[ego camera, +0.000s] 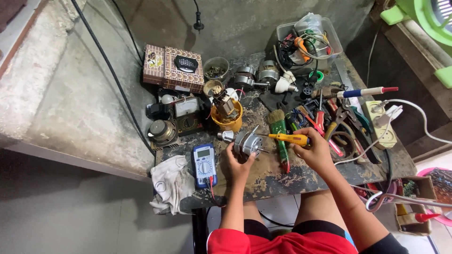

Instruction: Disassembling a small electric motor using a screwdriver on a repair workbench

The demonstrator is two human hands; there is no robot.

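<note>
My left hand [235, 162] grips a small metal electric motor [248, 142] and holds it on the worn table [282, 176]. My right hand [314, 153] holds a yellow-handled screwdriver [289, 138] whose tip points left at the top of the motor. A green-handled paintbrush [279, 134] lies on the table between the two hands. A blue multimeter [204, 164] lies just left of my left hand, its red and black leads trailing off the front edge.
A white rag [172, 183] hangs over the front left corner. Pliers, cutters and screwdrivers [339, 124] crowd the right side. A yellow cup with a rotor [227, 113], patterned boxes [173, 68], motors and a clear bin of wires [308, 40] fill the back. A power strip [383, 123] sits at far right.
</note>
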